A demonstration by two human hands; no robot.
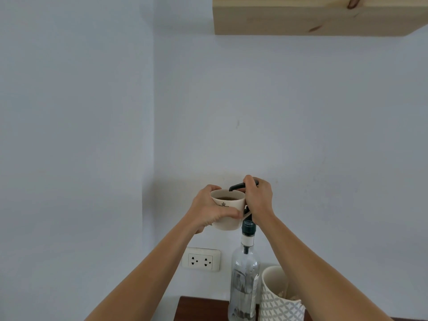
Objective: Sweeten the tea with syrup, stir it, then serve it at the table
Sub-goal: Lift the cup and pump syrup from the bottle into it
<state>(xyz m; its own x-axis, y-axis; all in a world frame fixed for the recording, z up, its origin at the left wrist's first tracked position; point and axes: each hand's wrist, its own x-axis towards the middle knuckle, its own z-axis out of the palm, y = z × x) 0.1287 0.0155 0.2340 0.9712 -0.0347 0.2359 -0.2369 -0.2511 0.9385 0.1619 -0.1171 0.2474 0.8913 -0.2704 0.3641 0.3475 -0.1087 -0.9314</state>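
One cup (228, 210), one syrup bottle (244, 283), one patterned jar (276, 300) and one double wall socket (201, 259) are in view, with one wooden shelf (319, 16) high on the wall. The cup is cream-white with a small dark crown mark on its side and dark tea inside, below the rim. The left hand (209, 210) holds it in the air, its grip wrapped around the cup's body, just under the black spout of the pump (236, 186). The right hand (259, 196) rests on top of the pump head, its grip closed over it. The bottle is clear, tall and nearly empty, with a dark green collar printed in white letters; it stands on the dark brown tabletop (201, 308), touching or just beside the white-and-grey jar on its right.
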